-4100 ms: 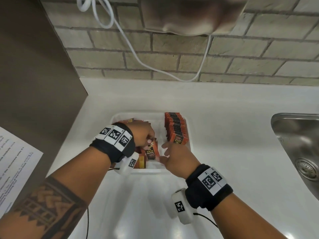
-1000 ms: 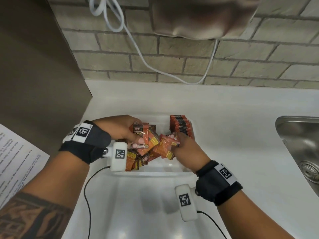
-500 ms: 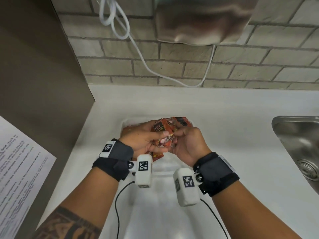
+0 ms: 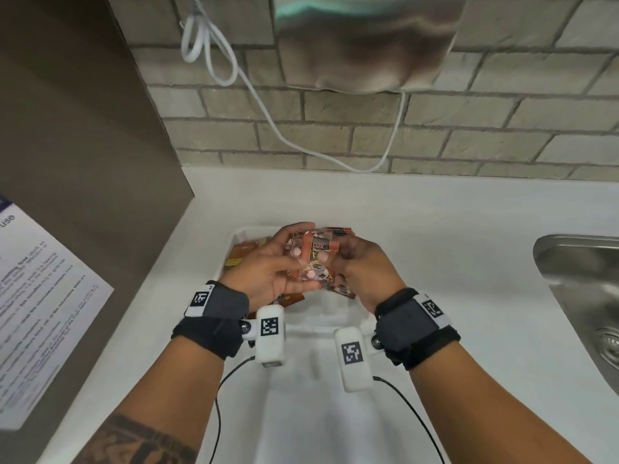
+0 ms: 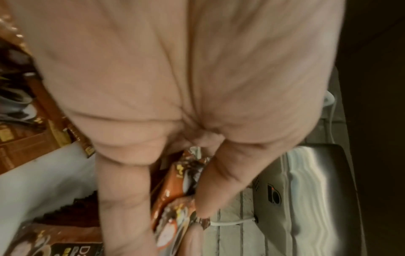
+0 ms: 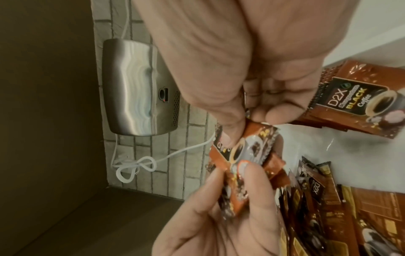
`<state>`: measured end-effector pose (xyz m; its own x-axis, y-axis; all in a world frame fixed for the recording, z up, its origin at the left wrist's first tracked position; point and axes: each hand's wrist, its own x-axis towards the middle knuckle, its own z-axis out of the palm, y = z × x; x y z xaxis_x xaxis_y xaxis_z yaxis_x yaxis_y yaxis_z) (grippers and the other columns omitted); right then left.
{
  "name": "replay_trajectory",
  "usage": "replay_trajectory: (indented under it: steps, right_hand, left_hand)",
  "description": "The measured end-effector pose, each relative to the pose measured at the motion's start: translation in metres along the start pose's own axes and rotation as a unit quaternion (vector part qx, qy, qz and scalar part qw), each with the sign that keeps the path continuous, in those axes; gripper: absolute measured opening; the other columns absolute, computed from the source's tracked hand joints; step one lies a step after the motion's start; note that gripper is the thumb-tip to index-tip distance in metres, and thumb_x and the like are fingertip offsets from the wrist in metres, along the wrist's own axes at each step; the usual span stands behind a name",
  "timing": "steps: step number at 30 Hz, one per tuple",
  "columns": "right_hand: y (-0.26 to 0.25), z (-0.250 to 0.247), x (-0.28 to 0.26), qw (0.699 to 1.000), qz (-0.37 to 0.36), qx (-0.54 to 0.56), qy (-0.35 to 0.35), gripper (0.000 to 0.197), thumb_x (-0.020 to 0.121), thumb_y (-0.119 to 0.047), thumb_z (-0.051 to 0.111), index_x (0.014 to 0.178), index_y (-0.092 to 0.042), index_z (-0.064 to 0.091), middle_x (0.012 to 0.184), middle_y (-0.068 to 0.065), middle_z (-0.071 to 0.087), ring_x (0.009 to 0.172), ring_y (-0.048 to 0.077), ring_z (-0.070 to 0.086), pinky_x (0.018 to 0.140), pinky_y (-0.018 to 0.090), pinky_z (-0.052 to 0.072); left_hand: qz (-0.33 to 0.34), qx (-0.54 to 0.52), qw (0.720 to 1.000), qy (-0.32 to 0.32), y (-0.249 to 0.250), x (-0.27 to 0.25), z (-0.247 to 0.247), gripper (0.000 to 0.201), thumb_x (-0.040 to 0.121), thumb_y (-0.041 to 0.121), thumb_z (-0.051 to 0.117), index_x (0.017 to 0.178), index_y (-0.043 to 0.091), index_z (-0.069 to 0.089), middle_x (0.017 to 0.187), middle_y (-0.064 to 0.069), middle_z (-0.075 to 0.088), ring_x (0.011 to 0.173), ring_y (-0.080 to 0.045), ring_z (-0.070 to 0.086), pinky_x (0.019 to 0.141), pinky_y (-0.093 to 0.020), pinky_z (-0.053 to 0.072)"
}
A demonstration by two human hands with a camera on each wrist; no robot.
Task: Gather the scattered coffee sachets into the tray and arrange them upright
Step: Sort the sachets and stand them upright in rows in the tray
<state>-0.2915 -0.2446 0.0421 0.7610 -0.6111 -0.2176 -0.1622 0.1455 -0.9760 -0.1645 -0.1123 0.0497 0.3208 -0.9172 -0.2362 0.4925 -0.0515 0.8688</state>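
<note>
Glossy foil sachets [image 4: 315, 259] above a smooth white plastic tray [image 4: 234, 236]. Brushed metal dryer [image 6: 133, 86] on rough matt brick wall [image 4: 469, 142]. Smooth white counter [image 4: 435, 262]; steel sink [image 4: 582, 279].

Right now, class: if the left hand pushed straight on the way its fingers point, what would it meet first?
Probably the bunch of sachets it already holds, then the right hand gripping them from the other side; depth is unclear.

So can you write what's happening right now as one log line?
left hand: holds sachet bundle | right hand: holds same bundle | bundle: above tray | loose sachets: still in tray
</note>
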Motion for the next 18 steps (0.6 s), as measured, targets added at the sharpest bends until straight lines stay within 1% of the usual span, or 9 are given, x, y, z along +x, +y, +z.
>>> replay_trajectory:
  steps: [3, 5, 6, 8, 10, 12, 14, 16, 18]
  right_hand:
    - [0.003, -0.001, 0.003, 1.0, 0.005, 0.02, 0.008, 0.027, 0.089, -0.008, 0.074, 0.114, -0.004, 0.065, 0.101, 0.015, 0.073, 0.082, 0.027, 0.071, 0.065, 0.039, 0.06]
    - [0.005, 0.0, 0.005, 1.0, 0.009, 0.024, 0.013, 0.027, 0.089, -0.011, 0.074, 0.113, -0.006, 0.065, 0.104, 0.014, 0.074, 0.093, 0.035, 0.072, 0.079, 0.054, 0.059]
    - [0.004, 0.001, 0.006, 0.999, 0.009, 0.032, 0.014, 0.027, 0.089, -0.011, 0.073, 0.114, -0.006, 0.064, 0.105, 0.013, 0.074, 0.096, 0.034, 0.072, 0.083, 0.056, 0.059]
    - [0.0, 0.003, 0.008, 0.998, 0.015, 0.063, 0.015, 0.027, 0.091, -0.006, 0.07, 0.117, -0.002, 0.062, 0.106, 0.015, 0.074, 0.095, 0.032, 0.072, 0.083, 0.052, 0.059]
    - [-0.004, 0.003, 0.008, 0.995, 0.023, 0.093, 0.013, 0.018, 0.092, -0.002, 0.065, 0.109, 0.002, 0.06, 0.102, 0.021, 0.071, 0.089, 0.033, 0.071, 0.076, 0.044, 0.059]
    - [-0.008, 0.003, 0.007, 0.991, 0.021, 0.131, 0.016, 0.006, 0.094, -0.002, 0.058, 0.1, -0.001, 0.058, 0.101, 0.024, 0.07, 0.088, 0.034, 0.07, 0.077, 0.046, 0.056]
    - [-0.012, 0.005, 0.005, 0.983, 0.01, 0.184, 0.02, 0.009, 0.095, 0.0, 0.049, 0.097, 0.001, 0.058, 0.106, 0.024, 0.072, 0.094, 0.034, 0.071, 0.085, 0.046, 0.055]
    - [-0.014, 0.01, 0.003, 0.977, 0.002, 0.211, 0.024, 0.013, 0.093, 0.004, 0.044, 0.094, 0.0, 0.055, 0.105, 0.025, 0.072, 0.099, 0.038, 0.071, 0.08, 0.041, 0.056]
    - [-0.016, 0.018, 0.001, 0.981, 0.008, 0.192, 0.029, 0.012, 0.094, 0.004, 0.044, 0.095, -0.005, 0.053, 0.098, 0.021, 0.073, 0.091, 0.035, 0.072, 0.076, 0.041, 0.055]
  left_hand:
    - [0.016, -0.012, 1.0, 0.006, -0.004, 0.0, 0.001, 0.056, 0.085, -0.01, 0.056, 0.133, 0.02, 0.053, 0.122, -0.009, 0.066, 0.1, -0.037, 0.069, 0.068, -0.04, 0.063]
    - [0.028, 0.01, 0.999, 0.028, -0.004, 0.0, 0.0, 0.051, 0.084, -0.006, 0.062, 0.125, 0.022, 0.055, 0.118, -0.008, 0.065, 0.091, -0.035, 0.071, 0.06, -0.037, 0.062]
    - [0.034, 0.016, 0.998, 0.04, -0.004, 0.0, -0.002, 0.049, 0.082, -0.003, 0.065, 0.122, 0.023, 0.055, 0.116, -0.007, 0.065, 0.088, -0.035, 0.072, 0.056, -0.036, 0.062]
    - [0.039, 0.001, 0.998, 0.058, -0.002, 0.001, -0.007, 0.047, 0.079, 0.002, 0.068, 0.118, 0.023, 0.055, 0.112, -0.008, 0.067, 0.082, -0.034, 0.073, 0.051, -0.034, 0.061]
    - [0.045, -0.019, 0.996, 0.076, -0.002, 0.001, -0.014, 0.045, 0.078, 0.004, 0.069, 0.116, 0.024, 0.056, 0.111, -0.008, 0.069, 0.08, -0.032, 0.073, 0.049, -0.033, 0.06]
    - [0.057, -0.023, 0.992, 0.11, -0.002, 0.001, -0.022, 0.039, 0.082, 0.003, 0.069, 0.112, 0.026, 0.059, 0.108, -0.005, 0.071, 0.082, -0.033, 0.072, 0.047, -0.031, 0.059]
    - [0.065, -0.024, 0.987, 0.148, -0.002, 0.003, -0.029, 0.035, 0.087, 0.0, 0.067, 0.106, 0.028, 0.062, 0.101, -0.002, 0.074, 0.083, -0.034, 0.07, 0.044, -0.028, 0.056]
    - [0.068, -0.022, 0.983, 0.17, -0.001, 0.006, -0.033, 0.032, 0.089, 0.001, 0.066, 0.103, 0.029, 0.061, 0.094, 0.0, 0.075, 0.078, -0.031, 0.07, 0.042, -0.025, 0.054]
    - [0.073, -0.01, 0.981, 0.18, 0.0, 0.01, -0.033, 0.03, 0.088, 0.004, 0.069, 0.102, 0.029, 0.061, 0.092, 0.0, 0.073, 0.072, -0.027, 0.069, 0.04, -0.023, 0.051]
